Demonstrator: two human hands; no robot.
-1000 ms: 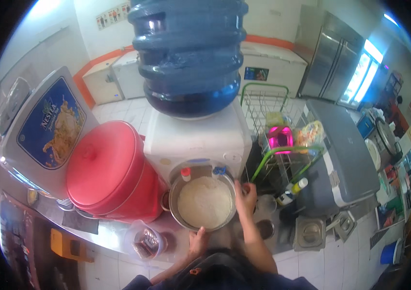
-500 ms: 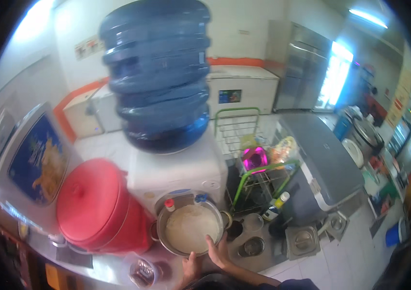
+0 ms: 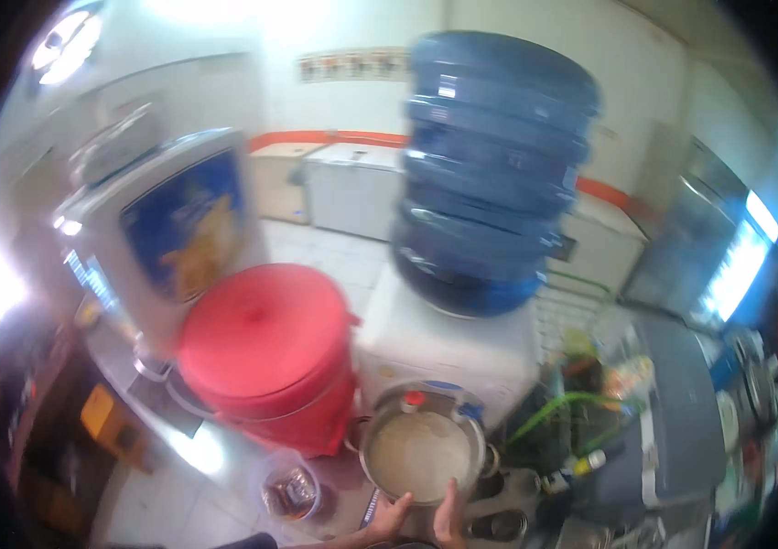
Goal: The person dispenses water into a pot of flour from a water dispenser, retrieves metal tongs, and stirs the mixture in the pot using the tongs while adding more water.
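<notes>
A round metal pot with side handles stands under the red tap and blue tap of a white water dispenser. Pale, cloudy contents spread across its inside. At the near rim, my left hand grips the pot with its thumb up; its other fingers are mostly hidden. Just to the right, my right hand holds the same rim, its upper digit reaching over the edge. Left of my hands sits a clear plastic tub with something shiny and brownish inside.
A large blue water bottle tops the dispenser. To its left stands a red lidded drum, beside a white appliance with a blue panel. On the right are a green-framed wire rack and a grey chest.
My view has swung left, so the pot, dispenser and bottle appear farther right. Both hands stay at the pot's near rim; the right one reaches less far over the contents.
</notes>
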